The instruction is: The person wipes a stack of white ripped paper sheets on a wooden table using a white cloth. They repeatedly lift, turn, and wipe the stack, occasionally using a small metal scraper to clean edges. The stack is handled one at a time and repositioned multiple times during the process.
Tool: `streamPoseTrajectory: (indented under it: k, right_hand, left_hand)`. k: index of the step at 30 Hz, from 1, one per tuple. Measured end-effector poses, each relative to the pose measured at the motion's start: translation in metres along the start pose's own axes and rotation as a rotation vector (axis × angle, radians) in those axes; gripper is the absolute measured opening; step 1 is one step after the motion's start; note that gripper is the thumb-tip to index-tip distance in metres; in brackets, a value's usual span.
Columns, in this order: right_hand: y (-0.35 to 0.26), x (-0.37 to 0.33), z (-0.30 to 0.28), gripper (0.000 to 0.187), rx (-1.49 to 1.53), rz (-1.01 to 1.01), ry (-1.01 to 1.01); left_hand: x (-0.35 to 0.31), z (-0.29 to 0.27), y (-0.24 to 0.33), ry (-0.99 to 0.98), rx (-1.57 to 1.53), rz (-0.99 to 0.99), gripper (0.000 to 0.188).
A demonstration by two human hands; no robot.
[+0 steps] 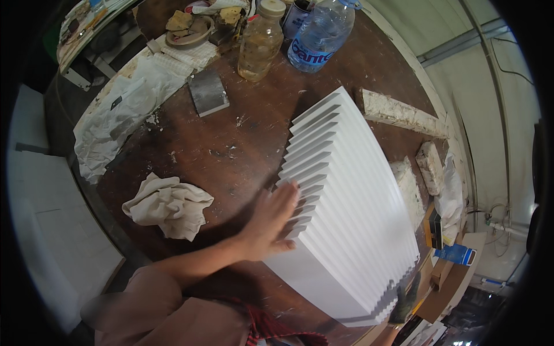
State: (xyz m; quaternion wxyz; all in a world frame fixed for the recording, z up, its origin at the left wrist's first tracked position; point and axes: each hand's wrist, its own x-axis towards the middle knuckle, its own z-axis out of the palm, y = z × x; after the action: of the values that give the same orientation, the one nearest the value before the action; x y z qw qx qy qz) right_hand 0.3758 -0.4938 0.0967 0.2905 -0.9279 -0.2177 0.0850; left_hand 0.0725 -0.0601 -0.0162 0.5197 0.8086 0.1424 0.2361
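White ridged piece (pixel 360 202) stands on a scuffed brown table (pixel 242 138), right of the center, its long parallel ridges slanting from the upper left toward the lower right and its notched, sawtooth end facing the person's left. A bare left hand (pixel 272 222), slightly blurred, reaches across to that notched end, its fingers laid close together against the teeth and its thumb set well apart, touching near the lower corner. Over by the lower right end of the piece, the right hand (pixel 404 305) shows only in part, with what looks like a dark covering; how its fingers stand cannot be told. A crumpled cream cloth (pixel 168 206) lies to the left of the left hand, and beyond it a gray rectangular block (pixel 209 92) rests near a rumpled whitish sheet (pixel 130 106) along the table's edge. At the far side stand a capped jar of yellowish liquid (pixel 261 46) and a clear bottle with a blue label (pixel 323 34), near a round dish (pixel 190 38) with tan chunks. To the right of the piece lie a white-crusted bar (pixel 402 112) and a shorter crusted block (pixel 429 167), with a blue carton (pixel 456 254) below them.
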Motion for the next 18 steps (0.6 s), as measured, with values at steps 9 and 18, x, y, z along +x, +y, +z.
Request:
streamPoseTrajectory:
  k: [9,18]
  right_hand:
    - [-0.049,-0.098,0.095,0.058,-0.473,-0.254,0.330]
    - [-0.026,-0.095,0.107,0.058,-0.343,-0.236,0.468]
  left_hand:
    - [-0.011,0.043,0.017,0.135,0.235,-0.033,0.107]
    - [-0.010,0.051,0.027,0.084,0.248,0.013,0.104]
